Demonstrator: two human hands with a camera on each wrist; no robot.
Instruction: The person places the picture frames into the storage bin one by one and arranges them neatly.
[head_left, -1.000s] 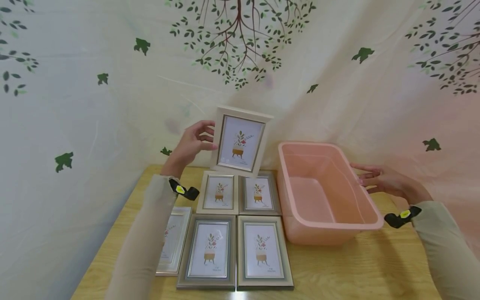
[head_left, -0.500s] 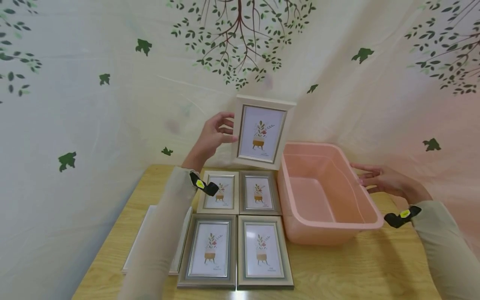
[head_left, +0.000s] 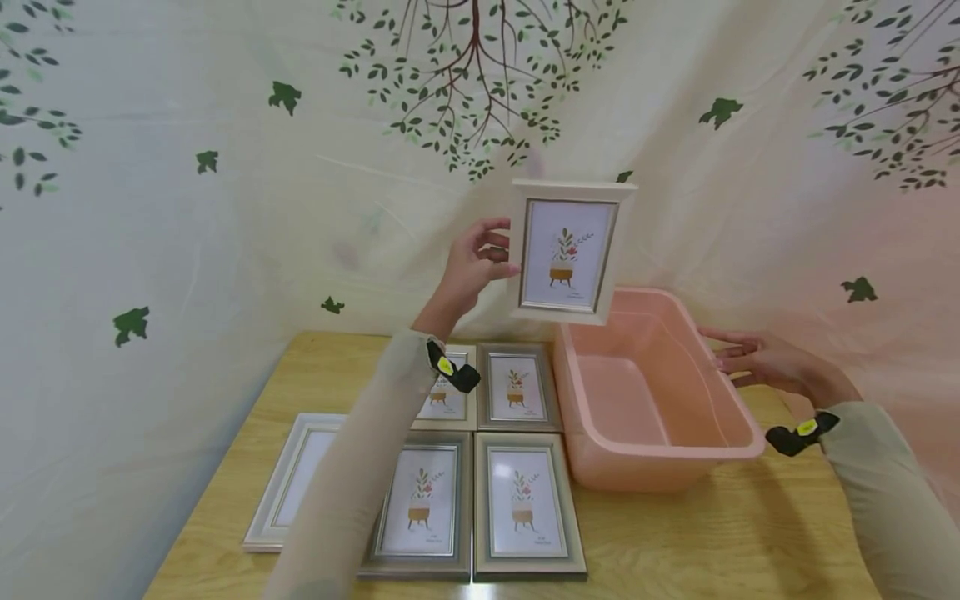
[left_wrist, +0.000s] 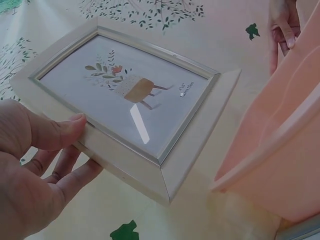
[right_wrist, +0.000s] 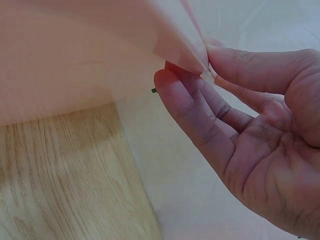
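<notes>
Plainly, in the head view, the left hand (head_left: 472,271) pinches the left edge of a cream picture frame (head_left: 566,254), which stands nearly upright in the air, its face toward the camera and its lower right part overlapping the back of a pink tub (head_left: 611,446) in sight. The right hand (head_left: 772,362) grips the tub's right rim. Beside the tub, on a wooden table (head_left: 675,542), lie a grey-brown frame (head_left: 517,387) and, left of it, a second cream frame (head_left: 453,387) partly hidden by the left wrist; nearer are a front right frame (head_left: 522,508) and a front left frame (head_left: 420,500), side by side, with a white frame (head_left: 300,467) farther left, partly covered by the left sleeve (head_left: 352,492). From the left wrist, the thumb lies on the held frame's front border with fingers behind it; a strip of light reflects off the glass, and the frame's near corner is apart from the tub wall. From the right wrist, thumb and fingers pinch the tub's overhanging rim, with wood grain showing below.
</notes>
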